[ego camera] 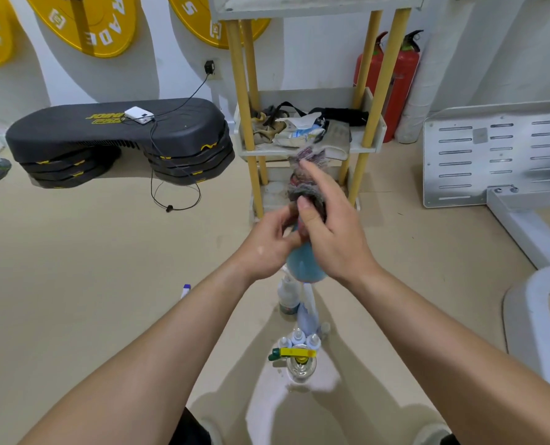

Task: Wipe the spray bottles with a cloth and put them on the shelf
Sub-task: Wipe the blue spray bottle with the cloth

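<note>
I hold a blue spray bottle [305,266] in the air above the floor, its top turned away from me. My left hand [268,244] grips its upper body. My right hand [329,234] presses a grey and red cloth [307,187] over the bottle's top, index finger stretched out. The cloth hides the nozzle. On the floor below stand a white bottle [288,292], a pale blue bottle [309,314], three small white-capped bottles [298,338] and a clear spray bottle [300,364] with a yellow and green head. The shelf [368,141] with yellow posts stands just beyond.
The shelf's middle tier holds gloves, straps and packets [302,131]. A black stepper [116,136] with a white power bank and cable sits at the left. Two red fire extinguishers [402,81] stand behind the shelf. A white metal frame [498,155] lies at the right.
</note>
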The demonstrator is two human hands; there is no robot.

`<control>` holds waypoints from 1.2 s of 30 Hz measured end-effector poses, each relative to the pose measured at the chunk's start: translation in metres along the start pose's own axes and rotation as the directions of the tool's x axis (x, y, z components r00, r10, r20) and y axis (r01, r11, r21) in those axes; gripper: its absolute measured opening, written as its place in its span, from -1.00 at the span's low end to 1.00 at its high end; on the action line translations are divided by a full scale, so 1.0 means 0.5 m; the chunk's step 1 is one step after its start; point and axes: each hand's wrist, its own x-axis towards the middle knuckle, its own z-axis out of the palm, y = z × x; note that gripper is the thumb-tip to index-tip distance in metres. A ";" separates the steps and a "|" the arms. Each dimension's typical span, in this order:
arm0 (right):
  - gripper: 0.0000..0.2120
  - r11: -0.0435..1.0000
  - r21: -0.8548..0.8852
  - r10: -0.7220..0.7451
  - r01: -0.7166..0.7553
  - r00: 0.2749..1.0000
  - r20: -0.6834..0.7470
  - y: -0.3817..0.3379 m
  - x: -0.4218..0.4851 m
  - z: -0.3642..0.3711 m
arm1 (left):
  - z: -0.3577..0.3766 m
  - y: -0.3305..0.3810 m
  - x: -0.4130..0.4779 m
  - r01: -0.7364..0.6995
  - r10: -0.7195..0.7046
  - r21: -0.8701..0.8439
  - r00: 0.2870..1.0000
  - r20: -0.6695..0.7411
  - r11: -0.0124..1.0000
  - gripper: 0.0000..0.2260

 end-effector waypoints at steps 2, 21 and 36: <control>-0.53 1.000 0.011 -0.015 0.015 1.000 0.002 -0.010 -0.007 0.011 | 0.012 0.005 -0.002 -0.001 0.001 0.011 1.000 -0.010 1.000 -0.79; -0.55 0.793 -0.549 -0.318 0.264 0.948 -0.003 0.033 -0.047 0.030 | 0.025 -0.011 0.003 0.079 -0.061 0.062 0.965 -0.254 0.995 -0.86; -0.58 0.992 -0.001 0.124 -0.125 0.986 -0.115 -0.004 -0.071 0.058 | -0.028 0.019 0.019 0.097 -0.271 -0.307 0.756 -0.596 0.947 -0.74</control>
